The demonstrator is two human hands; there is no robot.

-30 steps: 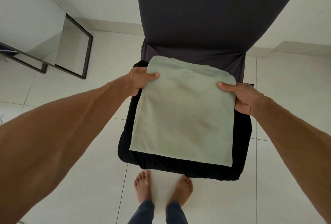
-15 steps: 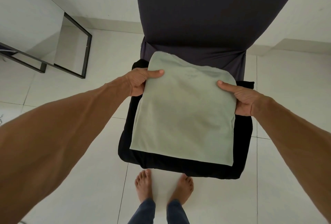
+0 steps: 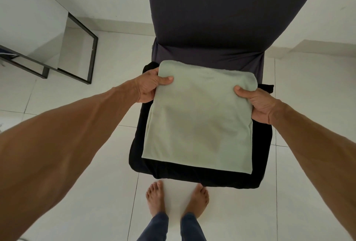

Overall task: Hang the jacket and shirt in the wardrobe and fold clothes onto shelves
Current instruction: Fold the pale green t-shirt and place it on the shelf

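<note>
Lying on top of one layer of black folded clothing (image 3: 259, 156), one pale green folded garment (image 3: 198, 123) is gripped at its two sides, towards the far end, above the seat of one chair (image 3: 212, 19) in a dark grey cover. Two hands are counted. The left hand (image 3: 151, 85) is closed on the garment's left edge with the thumb laid on top. The right hand (image 3: 259, 104) is closed on the right edge in the same way.

The fingers of both hands are hidden under the cloth, so it cannot be told whether the black clothing is held as well. How many pieces make up the black layer cannot be made out. The chair seat is covered by the clothing, and the top of the chair back is cut off by the upper edge.

Two bare feet (image 3: 156, 198) are seen on the white tiled floor (image 3: 308, 106) below the stack, with two blue trouser legs (image 3: 154, 227) cut off at the bottom. One black metal frame (image 3: 93, 52) is cut off at the left.
</note>
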